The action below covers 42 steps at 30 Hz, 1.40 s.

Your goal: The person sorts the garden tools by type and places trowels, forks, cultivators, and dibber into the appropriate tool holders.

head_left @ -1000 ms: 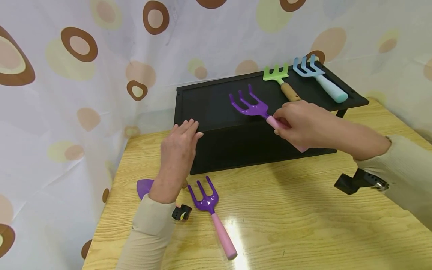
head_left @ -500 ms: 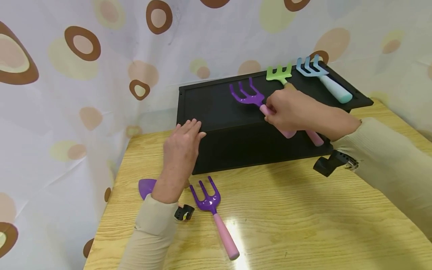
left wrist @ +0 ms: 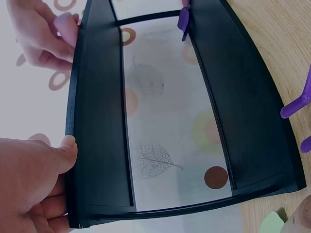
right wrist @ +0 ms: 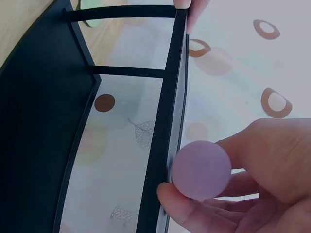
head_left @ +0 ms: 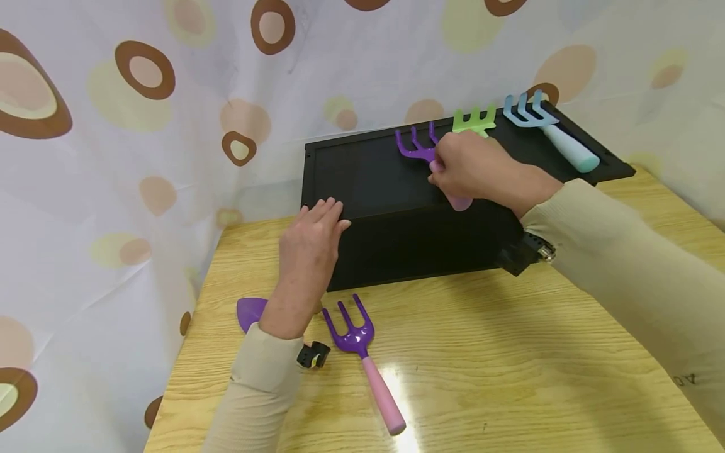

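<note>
My right hand (head_left: 476,163) grips the pink handle of a purple hand rake (head_left: 421,153) just above the black shelf's top (head_left: 368,170). Its bent tines point toward the back wall; whether they touch the board I cannot tell. In the right wrist view the round handle end (right wrist: 201,170) sits between thumb and fingers. My left hand (head_left: 308,248) rests on the shelf's front left corner, fingers laid over the top; the left wrist view shows the thumb (left wrist: 68,150) against the board's edge. Right of the held rake lie a green rake (head_left: 474,119), partly hidden by my hand, and a light blue rake (head_left: 561,135).
A purple hand fork (head_left: 362,362) with a pink handle lies on the wooden table (head_left: 470,358) before the shelf. A purple blade (head_left: 250,312) shows left of my left wrist. On the shelf's lower level is a small purple tool (left wrist: 183,22). A patterned curtain (head_left: 187,145) hangs behind.
My right hand has carried the purple rake back and left, down closer to the shelf top. It now covers the green rake's handle. The left hand stays on the corner.
</note>
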Each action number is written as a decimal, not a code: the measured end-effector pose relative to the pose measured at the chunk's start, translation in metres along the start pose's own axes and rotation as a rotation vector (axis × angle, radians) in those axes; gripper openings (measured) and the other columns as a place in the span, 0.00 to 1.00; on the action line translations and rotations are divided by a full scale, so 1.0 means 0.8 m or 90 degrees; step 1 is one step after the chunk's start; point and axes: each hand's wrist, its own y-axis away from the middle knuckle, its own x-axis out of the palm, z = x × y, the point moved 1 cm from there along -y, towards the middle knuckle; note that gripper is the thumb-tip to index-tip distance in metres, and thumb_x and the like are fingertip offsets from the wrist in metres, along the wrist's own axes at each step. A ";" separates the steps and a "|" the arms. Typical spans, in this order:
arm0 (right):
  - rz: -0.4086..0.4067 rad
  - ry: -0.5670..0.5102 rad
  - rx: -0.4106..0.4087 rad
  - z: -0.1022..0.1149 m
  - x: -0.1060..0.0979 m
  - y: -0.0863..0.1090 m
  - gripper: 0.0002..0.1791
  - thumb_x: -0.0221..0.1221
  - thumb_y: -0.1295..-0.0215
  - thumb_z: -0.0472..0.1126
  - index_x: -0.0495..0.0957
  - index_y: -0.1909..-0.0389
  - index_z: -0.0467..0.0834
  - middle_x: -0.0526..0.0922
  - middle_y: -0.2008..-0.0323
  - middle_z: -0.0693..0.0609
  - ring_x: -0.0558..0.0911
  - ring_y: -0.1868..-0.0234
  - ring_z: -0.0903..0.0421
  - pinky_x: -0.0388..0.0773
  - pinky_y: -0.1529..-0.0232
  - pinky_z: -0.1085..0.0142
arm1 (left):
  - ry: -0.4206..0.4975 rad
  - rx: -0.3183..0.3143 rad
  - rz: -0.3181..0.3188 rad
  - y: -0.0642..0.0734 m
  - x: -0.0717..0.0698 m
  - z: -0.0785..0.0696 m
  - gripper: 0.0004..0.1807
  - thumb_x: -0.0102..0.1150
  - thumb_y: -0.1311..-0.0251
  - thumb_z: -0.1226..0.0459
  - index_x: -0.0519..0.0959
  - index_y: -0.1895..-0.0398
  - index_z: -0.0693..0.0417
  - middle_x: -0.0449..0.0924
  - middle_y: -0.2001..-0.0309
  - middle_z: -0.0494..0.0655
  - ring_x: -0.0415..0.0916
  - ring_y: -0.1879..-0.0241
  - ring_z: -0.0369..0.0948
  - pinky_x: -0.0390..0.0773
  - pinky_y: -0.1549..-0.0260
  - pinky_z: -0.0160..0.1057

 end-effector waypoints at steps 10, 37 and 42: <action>-0.008 -0.050 0.054 0.000 0.006 -0.021 0.16 0.54 0.28 0.44 0.80 0.59 0.33 0.81 0.65 0.39 0.84 0.70 0.50 0.84 0.72 0.63 | -0.022 0.003 0.013 -0.003 0.002 -0.006 0.20 0.52 0.28 0.57 0.79 0.40 0.55 0.80 0.40 0.51 0.77 0.38 0.46 0.73 0.36 0.46; -0.184 -0.090 0.007 -0.020 0.000 0.031 0.19 0.52 0.26 0.49 0.81 0.51 0.37 0.83 0.59 0.40 0.77 0.60 0.45 0.78 0.60 0.53 | -0.002 -0.004 0.015 0.002 0.003 0.009 0.20 0.53 0.29 0.57 0.79 0.39 0.56 0.80 0.40 0.52 0.77 0.38 0.47 0.72 0.36 0.46; -0.279 -0.067 -0.040 -0.052 -0.002 0.051 0.17 0.51 0.26 0.45 0.82 0.55 0.36 0.80 0.59 0.39 0.77 0.60 0.44 0.76 0.61 0.50 | 0.004 0.000 0.018 0.002 0.001 0.013 0.21 0.52 0.28 0.57 0.79 0.39 0.56 0.79 0.40 0.53 0.77 0.38 0.47 0.71 0.35 0.47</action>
